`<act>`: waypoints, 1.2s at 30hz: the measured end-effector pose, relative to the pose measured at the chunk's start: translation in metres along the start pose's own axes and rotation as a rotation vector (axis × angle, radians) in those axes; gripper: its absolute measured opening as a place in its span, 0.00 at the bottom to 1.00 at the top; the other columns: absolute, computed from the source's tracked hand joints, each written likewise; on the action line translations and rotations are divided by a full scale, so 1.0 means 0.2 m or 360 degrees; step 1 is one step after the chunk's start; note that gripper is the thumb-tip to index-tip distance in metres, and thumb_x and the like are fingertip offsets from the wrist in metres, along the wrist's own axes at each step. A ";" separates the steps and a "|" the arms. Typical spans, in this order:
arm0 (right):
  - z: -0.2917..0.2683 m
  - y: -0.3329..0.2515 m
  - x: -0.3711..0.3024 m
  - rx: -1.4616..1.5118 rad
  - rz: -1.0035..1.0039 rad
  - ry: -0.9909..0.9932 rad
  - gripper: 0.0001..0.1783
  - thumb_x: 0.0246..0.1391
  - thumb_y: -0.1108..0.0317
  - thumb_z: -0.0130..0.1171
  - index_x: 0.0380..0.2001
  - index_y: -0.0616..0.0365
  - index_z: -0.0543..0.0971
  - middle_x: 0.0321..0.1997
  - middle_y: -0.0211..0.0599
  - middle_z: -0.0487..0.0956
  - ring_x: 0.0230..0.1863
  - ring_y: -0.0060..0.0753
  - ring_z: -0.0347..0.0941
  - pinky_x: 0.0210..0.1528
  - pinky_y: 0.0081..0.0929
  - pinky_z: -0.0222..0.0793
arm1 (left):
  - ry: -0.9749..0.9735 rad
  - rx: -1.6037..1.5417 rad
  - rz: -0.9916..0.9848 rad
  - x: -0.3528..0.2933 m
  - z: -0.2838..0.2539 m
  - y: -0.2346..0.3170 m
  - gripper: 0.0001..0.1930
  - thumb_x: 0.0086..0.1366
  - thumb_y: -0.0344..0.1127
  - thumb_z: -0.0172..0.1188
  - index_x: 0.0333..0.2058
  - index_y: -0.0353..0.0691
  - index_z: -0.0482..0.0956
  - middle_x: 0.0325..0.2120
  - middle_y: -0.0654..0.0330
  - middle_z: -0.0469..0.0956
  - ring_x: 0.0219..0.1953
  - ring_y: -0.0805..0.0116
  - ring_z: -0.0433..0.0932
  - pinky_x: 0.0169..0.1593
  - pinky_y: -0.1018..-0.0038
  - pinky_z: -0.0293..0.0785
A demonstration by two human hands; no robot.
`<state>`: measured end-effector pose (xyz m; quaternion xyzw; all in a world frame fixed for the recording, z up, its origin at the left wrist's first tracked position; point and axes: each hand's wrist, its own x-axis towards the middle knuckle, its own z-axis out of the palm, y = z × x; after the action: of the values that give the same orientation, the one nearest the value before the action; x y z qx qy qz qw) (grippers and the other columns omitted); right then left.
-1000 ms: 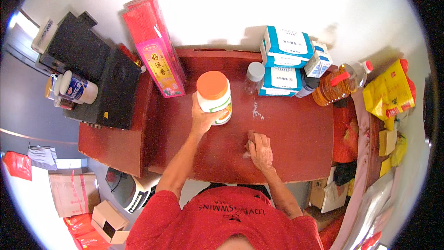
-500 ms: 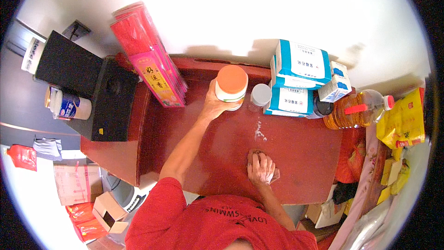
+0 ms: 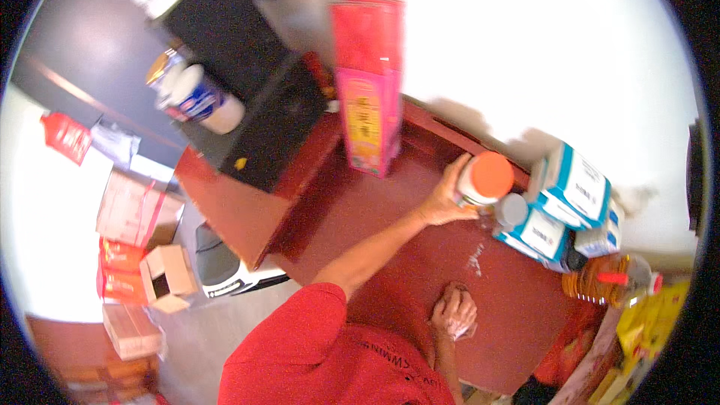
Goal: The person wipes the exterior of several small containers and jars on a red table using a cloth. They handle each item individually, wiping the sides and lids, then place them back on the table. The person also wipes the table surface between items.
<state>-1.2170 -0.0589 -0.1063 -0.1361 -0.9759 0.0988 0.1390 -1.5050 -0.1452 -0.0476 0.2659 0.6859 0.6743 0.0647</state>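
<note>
From my post, the largest thing I see is the red table [image 3: 517, 322], running under everything near the hands. Black boxes [image 3: 274, 131] stand at its left end, beside tall red and pink packets [image 3: 369, 90]. Toward the right end I have stacked teal-and-white boxes [image 3: 576, 184], then a bottle of amber liquid [image 3: 590, 280].

My left hand [image 3: 448, 199] is clamped round the side of a white jar with an orange lid [image 3: 489, 175], near the table's back edge; I cannot tell whether its base touches the wood. Just beside it is a clear jar with a grey lid [image 3: 511, 211]. My right hand [image 3: 454, 310] rests nearer the body, fingers together and bent over a pale cloth [image 3: 468, 332]; blur hides whether they grip or merely press it. White specks [image 3: 475, 260] lie between the hands.
</note>
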 end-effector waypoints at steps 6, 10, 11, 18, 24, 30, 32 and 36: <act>0.02 0.04 -0.02 -0.0036 -0.0095 0.0012 0.23 0.45 0.64 0.58 0.47 0.57 0.73 0.51 0.45 0.70 0.49 0.52 0.66 0.49 0.46 0.63 | 0.0693 0.1102 0.0528 -0.38 -0.28 0.46 0.44 0.42 0.40 0.74 0.57 0.36 0.59 0.54 0.48 0.61 0.57 0.50 0.60 0.60 0.55 0.55; -0.01 0.00 0.01 -0.0057 -0.0121 0.0080 0.21 0.47 0.64 0.56 0.46 0.57 0.73 0.49 0.45 0.71 0.46 0.52 0.67 0.46 0.46 0.65 | 0.1492 0.1716 0.0876 -0.54 -0.74 0.83 0.41 0.42 0.43 0.74 0.52 0.34 0.62 0.50 0.50 0.63 0.52 0.54 0.63 0.57 0.59 0.58; -0.01 -0.01 0.01 -0.0074 -0.0148 0.0130 0.20 0.47 0.64 0.56 0.45 0.57 0.73 0.47 0.45 0.71 0.44 0.52 0.68 0.44 0.47 0.66 | 0.1704 0.1821 0.0911 -0.53 -0.87 0.91 0.42 0.42 0.43 0.74 0.52 0.34 0.62 0.49 0.49 0.63 0.52 0.54 0.62 0.57 0.60 0.58; -0.05 -0.06 -0.01 -0.0108 -0.0032 0.0046 0.21 0.49 0.66 0.57 0.47 0.56 0.73 0.52 0.44 0.70 0.51 0.50 0.65 0.49 0.45 0.64 | 0.2190 0.1554 0.0321 -0.39 -1.46 1.11 0.45 0.40 0.44 0.75 0.53 0.31 0.61 0.51 0.45 0.63 0.55 0.50 0.61 0.57 0.59 0.58; -0.03 -0.06 -0.02 -0.0133 0.0084 -0.0072 0.24 0.50 0.63 0.57 0.52 0.54 0.69 0.55 0.44 0.66 0.53 0.51 0.62 0.50 0.47 0.63 | 0.2308 0.1478 -0.0003 -0.31 -1.52 1.09 0.43 0.37 0.46 0.75 0.50 0.33 0.64 0.48 0.46 0.63 0.53 0.46 0.63 0.54 0.54 0.61; -0.05 -0.17 -0.13 -0.0098 0.0159 -0.0071 0.25 0.51 0.62 0.57 0.53 0.53 0.68 0.56 0.43 0.65 0.55 0.51 0.60 0.51 0.49 0.60 | 0.2291 0.1489 0.0068 -0.29 -1.55 1.09 0.37 0.39 0.41 0.72 0.46 0.36 0.61 0.44 0.45 0.65 0.50 0.47 0.66 0.51 0.54 0.63; -0.04 -0.20 -0.19 -0.0064 0.0139 -0.0077 0.25 0.50 0.62 0.57 0.52 0.53 0.68 0.54 0.43 0.66 0.54 0.51 0.60 0.51 0.48 0.60 | 0.2118 0.1038 0.0232 -0.32 -1.53 1.10 0.37 0.40 0.39 0.72 0.46 0.36 0.59 0.42 0.45 0.66 0.47 0.49 0.68 0.50 0.57 0.65; -0.01 -0.23 -0.29 0.0001 0.0104 0.0091 0.23 0.47 0.64 0.61 0.49 0.53 0.71 0.51 0.43 0.68 0.50 0.51 0.63 0.48 0.47 0.63 | 0.1831 0.0806 0.0507 -0.44 -1.38 1.14 0.37 0.42 0.35 0.71 0.47 0.34 0.57 0.42 0.45 0.67 0.46 0.51 0.71 0.50 0.61 0.66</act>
<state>-1.1738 -0.1191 -0.1080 -0.1706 -0.9665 0.0998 0.1637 -1.4902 -0.4431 0.1704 -0.0324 0.7009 0.5277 -0.4788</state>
